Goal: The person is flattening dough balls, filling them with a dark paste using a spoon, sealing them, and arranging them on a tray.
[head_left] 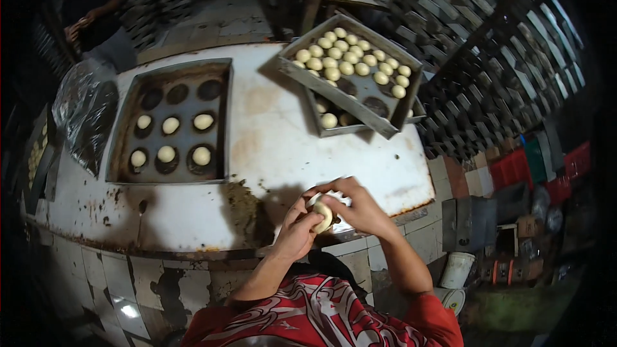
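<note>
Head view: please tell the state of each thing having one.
Dough piece: held between both hands
Left hand: curled against dough piece
Right hand: curled against dough piece
Left tray: partly filled
Upper tray: askew on lower tray
Lower tray: partly covered
Tabletop: stained
Plastic sheet: crumpled

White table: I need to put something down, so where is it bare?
The stained table between the left tray and the stacked trays, and a patch between them and the right hand. Crowded: around the left hand and the brown debris.
</note>
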`<action>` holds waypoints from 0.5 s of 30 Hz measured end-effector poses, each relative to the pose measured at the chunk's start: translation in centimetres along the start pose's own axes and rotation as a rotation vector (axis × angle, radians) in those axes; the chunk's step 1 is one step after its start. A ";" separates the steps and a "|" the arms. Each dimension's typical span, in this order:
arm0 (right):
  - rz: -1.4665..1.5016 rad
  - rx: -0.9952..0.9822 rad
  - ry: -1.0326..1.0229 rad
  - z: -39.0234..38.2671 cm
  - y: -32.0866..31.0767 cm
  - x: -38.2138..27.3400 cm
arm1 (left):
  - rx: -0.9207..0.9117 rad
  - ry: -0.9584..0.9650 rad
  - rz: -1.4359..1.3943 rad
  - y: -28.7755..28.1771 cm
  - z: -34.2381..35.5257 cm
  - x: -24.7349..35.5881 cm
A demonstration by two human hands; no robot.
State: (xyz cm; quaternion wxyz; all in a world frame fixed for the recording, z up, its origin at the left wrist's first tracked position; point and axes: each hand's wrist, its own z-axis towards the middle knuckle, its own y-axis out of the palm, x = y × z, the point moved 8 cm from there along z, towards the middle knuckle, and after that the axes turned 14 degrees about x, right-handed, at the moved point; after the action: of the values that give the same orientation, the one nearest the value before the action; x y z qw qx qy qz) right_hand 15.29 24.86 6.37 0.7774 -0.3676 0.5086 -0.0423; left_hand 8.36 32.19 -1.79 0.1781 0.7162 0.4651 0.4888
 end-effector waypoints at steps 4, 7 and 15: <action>-0.159 0.317 -0.243 -5.2 -1.6 1.1 | 0.184 0.073 -0.028 0.0 1.3 -3.4; -0.262 0.366 -0.325 -9.1 -0.5 3.8 | 0.429 0.181 -0.264 0.4 2.7 -4.8; 0.197 0.346 0.240 -2.3 -4.5 22.1 | 0.211 1.031 1.795 5.2 9.3 -10.5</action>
State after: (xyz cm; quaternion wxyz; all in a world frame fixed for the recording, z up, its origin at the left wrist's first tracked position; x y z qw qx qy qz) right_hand 25.43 10.68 -8.17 0.7633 -0.1698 0.6158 -0.0962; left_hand 18.01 22.63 -8.00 -0.5351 0.5149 -0.1787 0.6454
